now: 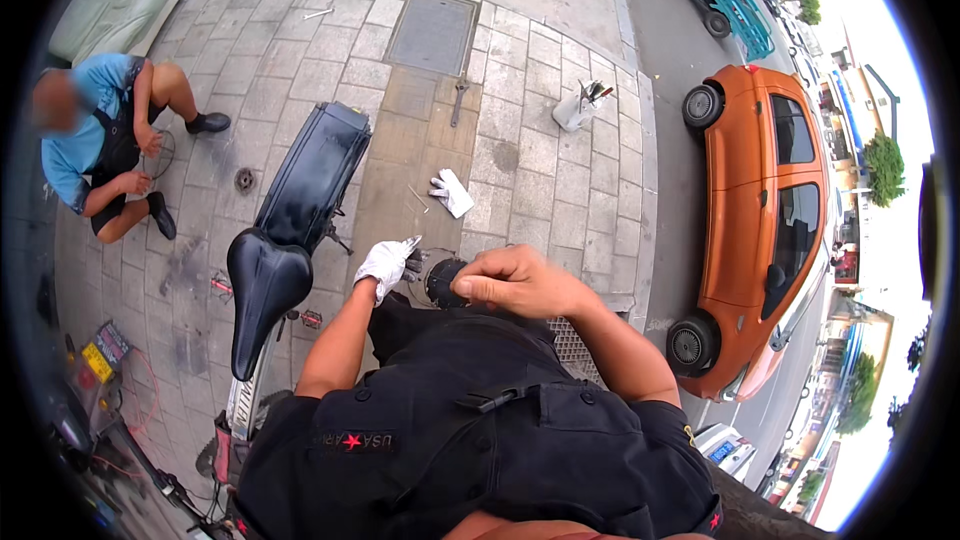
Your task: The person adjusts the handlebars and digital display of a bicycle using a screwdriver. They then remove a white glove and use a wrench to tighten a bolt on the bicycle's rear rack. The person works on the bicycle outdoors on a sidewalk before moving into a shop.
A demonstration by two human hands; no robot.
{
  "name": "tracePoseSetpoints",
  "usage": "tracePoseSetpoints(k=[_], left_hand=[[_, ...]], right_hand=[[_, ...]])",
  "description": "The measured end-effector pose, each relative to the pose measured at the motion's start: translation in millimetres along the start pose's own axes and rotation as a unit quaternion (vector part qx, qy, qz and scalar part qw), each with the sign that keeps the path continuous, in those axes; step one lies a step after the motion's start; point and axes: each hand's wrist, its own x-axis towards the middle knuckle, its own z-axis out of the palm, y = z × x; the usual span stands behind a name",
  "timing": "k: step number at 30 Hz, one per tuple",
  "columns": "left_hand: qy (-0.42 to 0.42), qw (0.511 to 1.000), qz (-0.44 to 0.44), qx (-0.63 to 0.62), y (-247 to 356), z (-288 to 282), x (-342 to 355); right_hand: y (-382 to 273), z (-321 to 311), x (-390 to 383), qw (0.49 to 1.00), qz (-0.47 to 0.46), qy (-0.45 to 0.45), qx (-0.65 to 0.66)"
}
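Observation:
My left hand (388, 264), in a white glove with dark finger pads, is held low before my body with its fingers stretched out. Close to its right is a round black part (443, 283) with a rim, partly hidden by my right hand; its exact kind is unclear. My bare right hand (520, 280) is closed over that part's right side, thumb pressed to the curled fingers. Whatever it pinches, if anything, does not show. A second white glove (452, 193) lies on the paving ahead, beside a few thin pale sticks (418, 198).
An electric bike with a black saddle (268, 285) stands at my left. Farther left sits a person in blue (95, 140). Ahead are a wrench (459, 105), a metal cover (432, 32) and a white bucket of tools (578, 110). An orange car (745, 240) stands at the right.

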Motion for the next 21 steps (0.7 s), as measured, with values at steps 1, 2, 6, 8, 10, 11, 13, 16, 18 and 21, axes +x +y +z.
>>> tracePoseSetpoints(k=[1,2,6,8,10,11,13,16,18,21], left_hand=[[0.008,0.999,-0.036,-0.005,-17.1,11.2,-32.3],[-0.028,0.976,-0.143,-0.16,10.8,15.5,-56.3],[0.048,0.971,-0.218,-0.083,5.2,57.0,-12.1],[0.06,0.962,-0.248,-0.098,-11.5,98.9,7.2],[0.091,0.965,-0.236,-0.074,-54.9,135.5,43.8],[0.1,0.97,-0.216,-0.038,-68.2,149.8,67.2],[0.073,0.95,-0.301,0.042,-45.7,136.1,104.6],[-0.003,0.924,-0.322,0.208,-52.1,135.2,172.6],[0.015,0.913,-0.343,0.221,-79.6,155.5,222.4],[0.053,0.916,-0.332,0.22,-194.3,202.6,290.3]], right_hand=[[28.8,-6.6,-3.5,0.998,0.016,0.035,-0.057],[56.7,-11.1,-7.7,0.99,0.048,0.076,-0.107],[173.9,-83.0,40.5,0.963,0.134,0.006,-0.232],[233.5,-110.5,29.8,0.957,0.158,-0.039,-0.239],[271.7,-138.1,41.6,0.948,0.17,-0.076,-0.259],[295.0,-166.2,39.7,0.943,0.175,-0.062,-0.276],[365.0,-175.3,63.4,0.944,0.168,-0.038,-0.281],[438.2,-190.5,79.4,0.929,0.261,0.073,-0.253],[491.4,-187.6,72.3,0.923,0.253,0.145,-0.25],[562.1,-170.2,58.4,0.92,0.24,0.176,-0.257]])
